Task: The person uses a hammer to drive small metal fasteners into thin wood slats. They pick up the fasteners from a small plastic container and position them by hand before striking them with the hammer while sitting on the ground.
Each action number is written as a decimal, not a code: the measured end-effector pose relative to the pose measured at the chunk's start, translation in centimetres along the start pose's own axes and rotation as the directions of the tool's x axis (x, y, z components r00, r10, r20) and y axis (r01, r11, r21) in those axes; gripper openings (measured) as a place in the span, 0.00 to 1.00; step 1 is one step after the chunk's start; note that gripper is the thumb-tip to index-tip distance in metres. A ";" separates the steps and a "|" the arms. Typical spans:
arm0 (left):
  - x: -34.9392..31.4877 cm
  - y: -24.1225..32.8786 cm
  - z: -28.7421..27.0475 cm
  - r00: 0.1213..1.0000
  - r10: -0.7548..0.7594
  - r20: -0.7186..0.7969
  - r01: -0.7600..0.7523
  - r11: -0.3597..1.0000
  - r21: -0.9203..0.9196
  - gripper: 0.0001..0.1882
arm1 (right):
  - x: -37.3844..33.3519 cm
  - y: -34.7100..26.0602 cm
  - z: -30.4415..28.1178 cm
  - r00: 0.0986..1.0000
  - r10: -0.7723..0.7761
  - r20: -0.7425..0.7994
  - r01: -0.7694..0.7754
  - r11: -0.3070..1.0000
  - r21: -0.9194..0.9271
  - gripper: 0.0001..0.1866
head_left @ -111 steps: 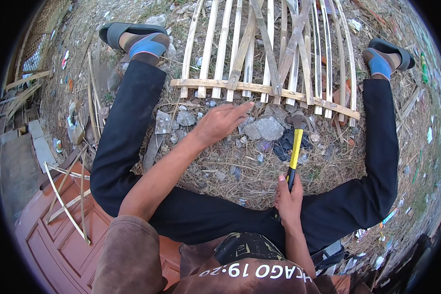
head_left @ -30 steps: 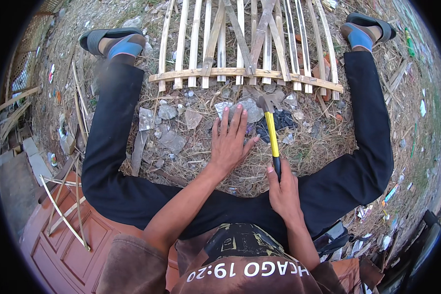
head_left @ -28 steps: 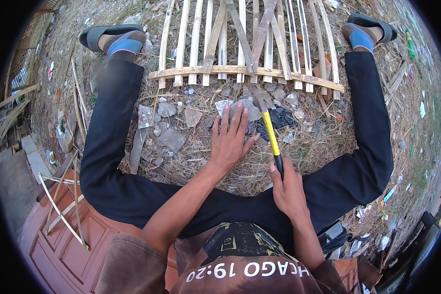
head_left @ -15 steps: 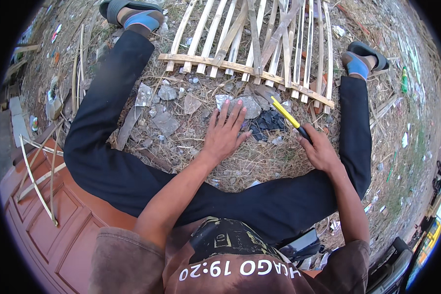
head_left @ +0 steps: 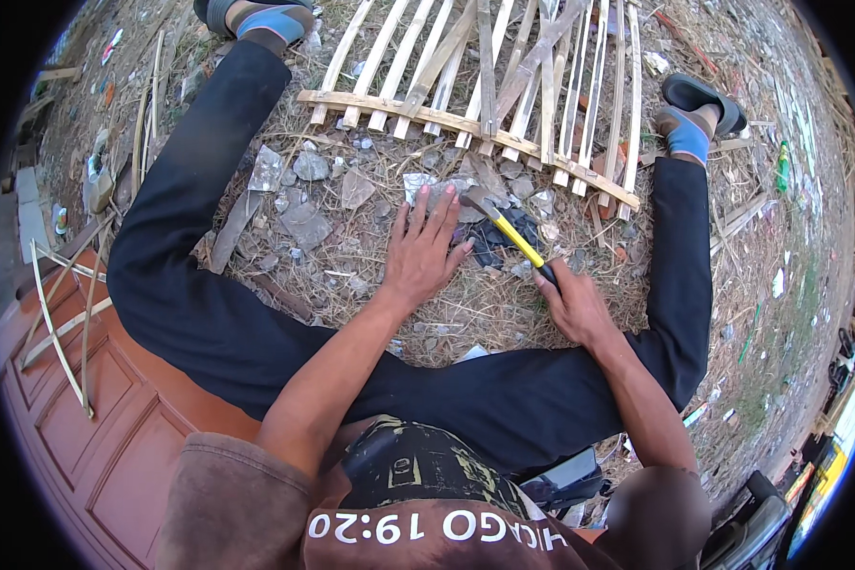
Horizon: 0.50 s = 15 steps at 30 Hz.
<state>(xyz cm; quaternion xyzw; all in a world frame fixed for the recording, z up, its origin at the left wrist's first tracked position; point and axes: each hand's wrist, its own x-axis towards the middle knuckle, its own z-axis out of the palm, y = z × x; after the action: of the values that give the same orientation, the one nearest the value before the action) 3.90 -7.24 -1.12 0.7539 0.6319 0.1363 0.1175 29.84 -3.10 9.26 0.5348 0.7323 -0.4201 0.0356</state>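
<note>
The right hand (head_left: 579, 302) is grasping the hammer (head_left: 515, 236), its grip clenched round the black lower end of the handle. From there the yellow shaft is running diagonally away toward the upper left, so the head (head_left: 482, 199) is lying ahead and to the left of the grip, at the far end of the long axis. Which hand is nearer is depending on the end: the handle is sitting in the right grip, while the head is sitting just beside the left hand's index fingertip. Whether it is touching the ground there is not showing clearly.

The left hand (head_left: 418, 261) is holding nothing; its fingers are spreading forward, palm down, with the tips over or against a grey stone (head_left: 460, 183). Black plastic (head_left: 487, 253) is lying on the ground between the two hands, partly under the line of the shaft.

Beyond the head, with rubble between, the slatted frame (head_left: 427, 112) is resting on the ground between the lower legs. Its crossbar is sloping gently down to the right, less steeply than the shaft, and the shaft is aiming at the bar's left half. The left fingertips are lying nearer that bar than the right hand is.
</note>
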 end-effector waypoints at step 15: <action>-0.1 0.2 0.3 1.000 0.006 -0.016 -0.006 1.000 -0.010 0.38 | -0.2 -0.7 -0.1 0.998 -0.005 -0.060 0.006 1.000 0.015 0.13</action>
<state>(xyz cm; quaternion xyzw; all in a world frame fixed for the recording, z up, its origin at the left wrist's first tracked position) 4.20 -7.34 -1.36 0.7540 0.6299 0.1461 0.1158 29.35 -3.24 9.80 0.5455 0.7313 -0.4093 0.0085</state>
